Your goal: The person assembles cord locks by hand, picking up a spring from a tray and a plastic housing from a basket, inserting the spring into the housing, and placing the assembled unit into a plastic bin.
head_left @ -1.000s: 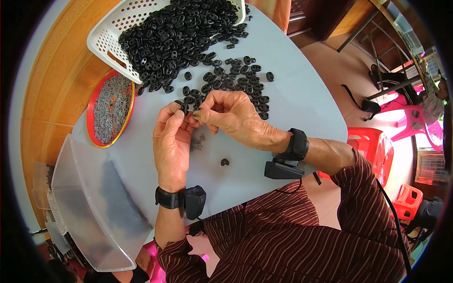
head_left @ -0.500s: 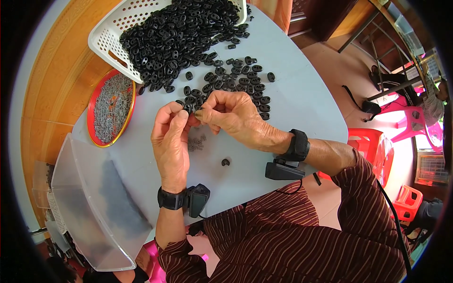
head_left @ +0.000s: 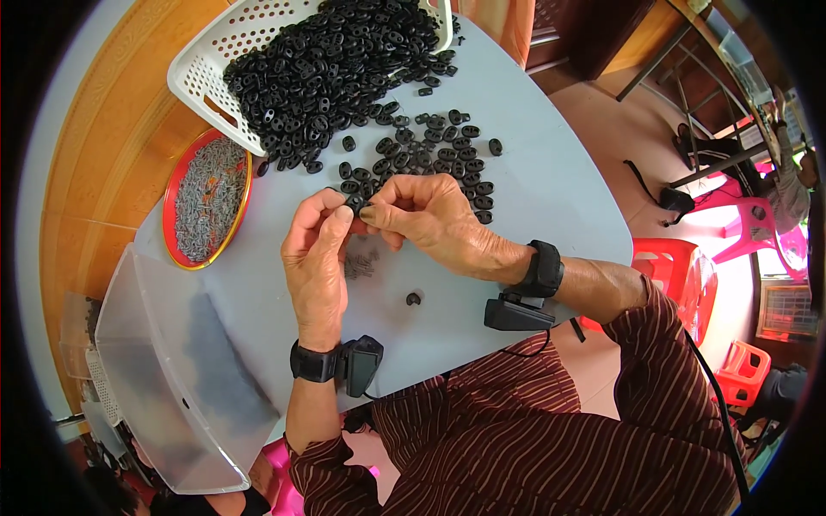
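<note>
Over the table's middle, my left hand (head_left: 318,258) pinches a black oval cord lock piece (head_left: 355,203) with two holes between thumb and fingers. My right hand (head_left: 434,217) meets it from the right, thumb and forefinger pressed together at the piece's edge. What those right fingertips hold is hidden. Just below the hands lies a small heap of thin grey springs (head_left: 361,263). A single small black part (head_left: 413,299) rests nearer to me. Beyond my hands, many loose black oval pieces (head_left: 447,155) are spread on the table.
At the back, a white perforated basket (head_left: 196,79) lets a large black heap (head_left: 318,77) spill onto the grey-blue table (head_left: 551,163). Left of it sits a red gold-rimmed dish (head_left: 174,234) of small grey metal parts. A clear plastic bin (head_left: 146,344) stands front left; red stools (head_left: 688,275) are at right.
Both hands have shifted very slightly toward me and to the right, still together. The whole table scene has moved a little in view. The black piece remains in my left fingers.
</note>
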`<action>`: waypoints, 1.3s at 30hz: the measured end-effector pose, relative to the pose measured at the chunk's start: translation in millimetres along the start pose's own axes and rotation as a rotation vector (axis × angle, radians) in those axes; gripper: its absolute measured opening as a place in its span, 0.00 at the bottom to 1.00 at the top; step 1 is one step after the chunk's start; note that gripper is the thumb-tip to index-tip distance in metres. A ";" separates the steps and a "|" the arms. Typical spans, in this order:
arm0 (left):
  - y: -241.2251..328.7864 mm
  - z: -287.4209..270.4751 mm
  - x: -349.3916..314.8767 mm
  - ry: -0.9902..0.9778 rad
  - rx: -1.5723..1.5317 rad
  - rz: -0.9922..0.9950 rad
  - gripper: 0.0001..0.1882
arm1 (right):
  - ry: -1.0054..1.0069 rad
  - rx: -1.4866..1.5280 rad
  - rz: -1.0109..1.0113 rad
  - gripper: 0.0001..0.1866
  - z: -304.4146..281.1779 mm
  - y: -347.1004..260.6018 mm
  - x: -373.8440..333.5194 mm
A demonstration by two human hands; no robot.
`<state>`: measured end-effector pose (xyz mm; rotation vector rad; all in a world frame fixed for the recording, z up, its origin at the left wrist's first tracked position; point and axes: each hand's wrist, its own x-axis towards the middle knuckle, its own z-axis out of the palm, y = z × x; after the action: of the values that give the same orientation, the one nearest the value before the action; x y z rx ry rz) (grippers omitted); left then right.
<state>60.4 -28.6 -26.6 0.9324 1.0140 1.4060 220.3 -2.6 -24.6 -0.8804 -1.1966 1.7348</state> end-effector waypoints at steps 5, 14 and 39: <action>-5.4 0.3 0.5 0.025 -0.026 -0.011 0.10 | 0.007 -0.025 0.008 0.09 0.2 -0.2 -0.4; -1.1 -1.0 1.4 0.030 0.005 0.007 0.08 | -0.051 -0.173 -0.059 0.06 -3.2 -3.9 2.4; 5.3 -5.1 1.6 -0.088 -0.049 -0.132 0.09 | -0.078 -0.534 -0.348 0.20 -9.0 -5.8 3.6</action>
<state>53.8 -27.5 -23.2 0.8678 0.9533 1.2637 228.2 5.1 -22.1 -0.8438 -1.7922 1.1946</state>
